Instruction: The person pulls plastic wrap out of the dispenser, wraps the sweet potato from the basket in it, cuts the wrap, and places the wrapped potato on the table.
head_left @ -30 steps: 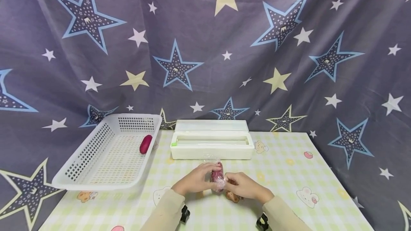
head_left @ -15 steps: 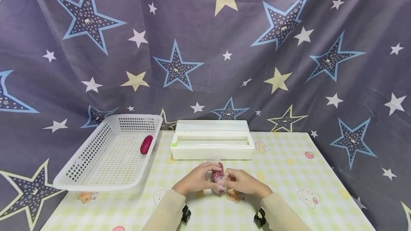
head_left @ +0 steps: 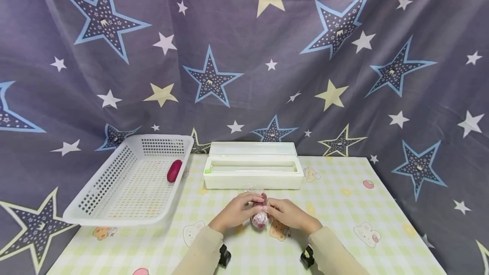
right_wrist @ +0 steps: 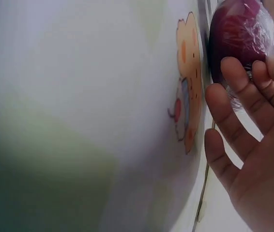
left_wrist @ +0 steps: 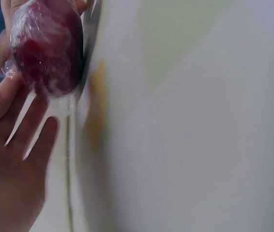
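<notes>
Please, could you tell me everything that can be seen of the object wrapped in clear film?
The wrapped object is rounded, elongated and dark purplish red, one end pointing toward the white box. The clear film looks like thin, shiny, wrinkled plastic, with a loose part at the far end. Whether the object rests on the checked tablecloth is hard to tell. The left hand holds it on one side; the right hand pinches the film on the other.

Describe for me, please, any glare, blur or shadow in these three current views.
Head view: fairly even light, starry backdrop mostly crisp, faint shadows on the tablecloth; left wrist view: pale glare on the plastic film round the dark red item, tablecloth smeared; right wrist view: bright glints on the film, tablecloth blurred and darkest at lower left, printed orange figure narrowed, probably by the steep angle.
</notes>
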Available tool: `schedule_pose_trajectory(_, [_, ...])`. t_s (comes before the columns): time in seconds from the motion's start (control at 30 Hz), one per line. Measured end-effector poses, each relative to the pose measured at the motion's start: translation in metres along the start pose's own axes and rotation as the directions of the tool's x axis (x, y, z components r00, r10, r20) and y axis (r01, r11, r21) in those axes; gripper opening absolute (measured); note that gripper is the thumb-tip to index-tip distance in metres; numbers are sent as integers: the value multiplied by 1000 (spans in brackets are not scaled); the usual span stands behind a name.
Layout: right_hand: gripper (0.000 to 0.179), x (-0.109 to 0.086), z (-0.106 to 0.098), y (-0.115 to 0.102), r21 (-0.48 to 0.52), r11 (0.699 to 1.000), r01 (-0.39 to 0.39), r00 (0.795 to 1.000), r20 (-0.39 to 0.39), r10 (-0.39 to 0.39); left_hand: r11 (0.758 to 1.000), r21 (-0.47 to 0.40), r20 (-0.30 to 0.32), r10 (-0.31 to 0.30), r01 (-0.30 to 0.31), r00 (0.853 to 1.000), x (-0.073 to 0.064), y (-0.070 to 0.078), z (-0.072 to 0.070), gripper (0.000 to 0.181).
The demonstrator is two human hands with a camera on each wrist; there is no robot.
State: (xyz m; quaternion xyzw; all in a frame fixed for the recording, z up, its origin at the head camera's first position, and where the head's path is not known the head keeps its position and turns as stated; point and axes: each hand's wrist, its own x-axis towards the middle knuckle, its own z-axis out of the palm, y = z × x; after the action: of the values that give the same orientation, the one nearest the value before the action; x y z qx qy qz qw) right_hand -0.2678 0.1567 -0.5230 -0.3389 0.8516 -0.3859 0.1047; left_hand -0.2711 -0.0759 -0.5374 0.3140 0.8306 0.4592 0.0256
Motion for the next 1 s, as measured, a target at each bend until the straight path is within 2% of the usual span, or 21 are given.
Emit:
schedule_pose_trajectory(0.17, [32, 4, 1, 0, 9, 1000, -1, 1000, 0, 1, 999, -18, -74, -43, 41, 996, 2, -2, 4, 18])
schedule_pose_trajectory(0.33, [29, 4, 0, 1, 43, 997, -63, 998, -3, 63, 997, -5, -110, -75, 75, 991, 3, 0, 5, 17])
schedule_pose_trajectory(0.4, [27, 4, 0, 2, 63, 993, -97, 995, 2, 97, 992, 6, -123, -126, 128, 984, 2, 1, 4, 20])
schedule_pose_trajectory(0.47, [27, 4, -1, 4, 90, 988, -128, 992, 6, 128, 979, 12, -128, -202, 205, 971, 1, 3, 1, 29])
schedule_pose_trajectory(0.57, [32, 5, -3, 6, 132, 977, -165, 986, 20, 164, 939, 6, -75, -343, 344, 936, 0, 7, -4, 44])
schedule_pose_trajectory(0.67, [38, 5, -4, 7, 168, 969, -182, 983, 38, 178, 909, -13, 21, -417, 418, 909, 2, 12, -10, 47])
schedule_pose_trajectory(0.8, [41, 6, -5, 5, 189, 965, -181, 983, 45, 176, 911, -51, 107, -401, 408, 910, 8, 17, -17, 37])
schedule_pose_trajectory(0.87, [41, 6, -5, 3, 191, 965, -181, 983, 45, 176, 910, -100, 150, -385, 402, 910, 11, 16, -20, 32])
schedule_pose_trajectory(0.93, [42, 5, -5, 2, 189, 965, -183, 983, 47, 178, 906, -133, 206, -372, 403, 905, 15, 14, -22, 34])
schedule_pose_trajectory(1.0, [42, 6, -5, 0, 184, 965, -189, 982, 51, 183, 895, -154, 262, -371, 418, 891, 18, 13, -25, 40])
